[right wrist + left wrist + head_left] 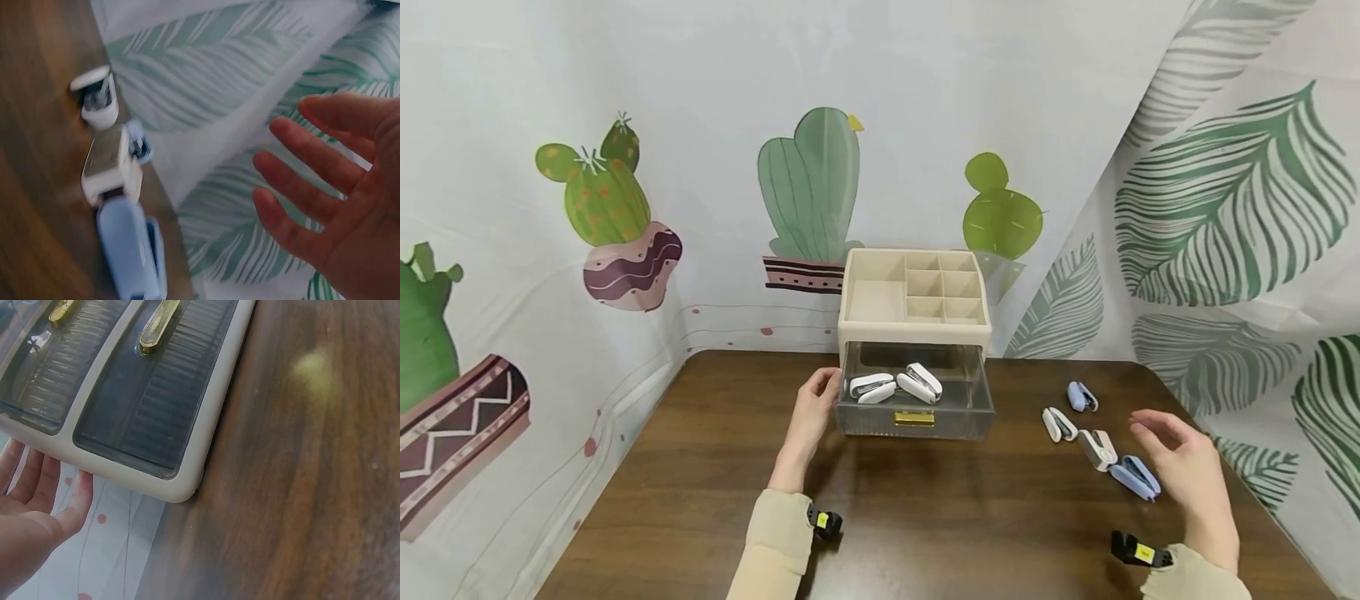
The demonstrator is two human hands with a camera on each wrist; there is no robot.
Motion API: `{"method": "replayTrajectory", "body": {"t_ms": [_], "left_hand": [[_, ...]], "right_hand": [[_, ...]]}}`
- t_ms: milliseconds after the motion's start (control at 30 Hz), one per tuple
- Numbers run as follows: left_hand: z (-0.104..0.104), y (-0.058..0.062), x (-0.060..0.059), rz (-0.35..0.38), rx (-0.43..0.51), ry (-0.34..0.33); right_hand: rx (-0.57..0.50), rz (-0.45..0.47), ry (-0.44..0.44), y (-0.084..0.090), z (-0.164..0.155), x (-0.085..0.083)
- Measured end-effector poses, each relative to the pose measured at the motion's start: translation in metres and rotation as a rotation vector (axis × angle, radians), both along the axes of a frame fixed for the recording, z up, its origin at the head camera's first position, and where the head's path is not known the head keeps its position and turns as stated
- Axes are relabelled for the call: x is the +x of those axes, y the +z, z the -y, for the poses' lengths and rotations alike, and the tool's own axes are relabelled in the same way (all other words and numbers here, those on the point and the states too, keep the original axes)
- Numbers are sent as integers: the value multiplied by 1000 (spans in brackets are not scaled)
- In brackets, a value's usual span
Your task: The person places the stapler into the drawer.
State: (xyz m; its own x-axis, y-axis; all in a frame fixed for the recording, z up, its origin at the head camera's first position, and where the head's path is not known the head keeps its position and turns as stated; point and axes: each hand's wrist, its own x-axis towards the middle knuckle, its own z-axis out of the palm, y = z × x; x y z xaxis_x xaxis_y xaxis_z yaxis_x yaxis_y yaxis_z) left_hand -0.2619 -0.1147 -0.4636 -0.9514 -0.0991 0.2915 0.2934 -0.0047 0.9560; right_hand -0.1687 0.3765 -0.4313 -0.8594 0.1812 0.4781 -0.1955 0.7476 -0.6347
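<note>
A cream desk organizer (914, 333) stands at the back of the table with its clear drawer (951, 421) pulled out. Two white staplers, one at the left (872, 388) and one near the middle (920, 383), lie inside. My left hand (812, 408) is at the organizer's left side, its fingers against or close beside it; exact contact is unclear. My right hand (1187, 462) hovers at the right with fingers spread and nothing in them. Left of it lie a blue stapler (1136, 478), a white-and-beige stapler (1098, 450), a white stapler (1060, 425) and another blue stapler (1082, 397).
Open compartments (943, 287) divide the organizer's top. More drawer fronts with gold handles (159, 325) show in the left wrist view. The brown wooden table (715, 467) ends at a printed cloth (715, 192) behind and at the right.
</note>
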Motion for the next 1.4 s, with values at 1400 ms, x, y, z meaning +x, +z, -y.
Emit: {"method": "replayTrajectory", "body": {"t_ms": [1400], "left_hand": [[1, 1, 0, 18, -57, 15]], "right_hand": [[139, 553, 0, -53, -33, -4]]}}
